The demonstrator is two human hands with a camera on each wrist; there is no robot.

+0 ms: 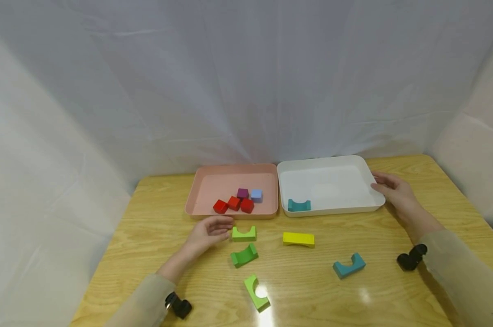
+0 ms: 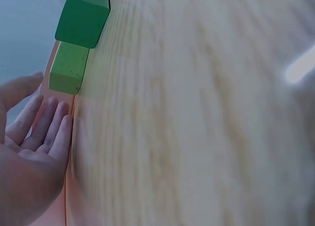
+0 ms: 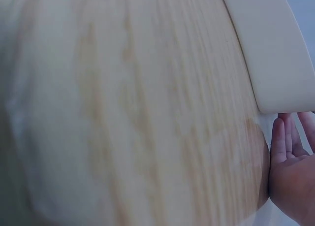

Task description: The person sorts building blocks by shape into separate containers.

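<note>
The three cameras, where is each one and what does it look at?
Head: worn on the head, looking down at the table, pink tray, white tray, both hands and sleeves.
Left wrist: beside the left hand, facing the light green block past the open fingers.
Right wrist: beside the right hand, facing the white tray's edge.
Shared: head and left wrist views both show that green block; head and right wrist views both show the white tray.

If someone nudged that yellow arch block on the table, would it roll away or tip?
Probably neither. The yellow arch block lies low and long on the wooden table, so it would likely slide. It looks like stiff painted wood, likely light. Its smooth finish may slip a little on the glossy tabletop.
</note>
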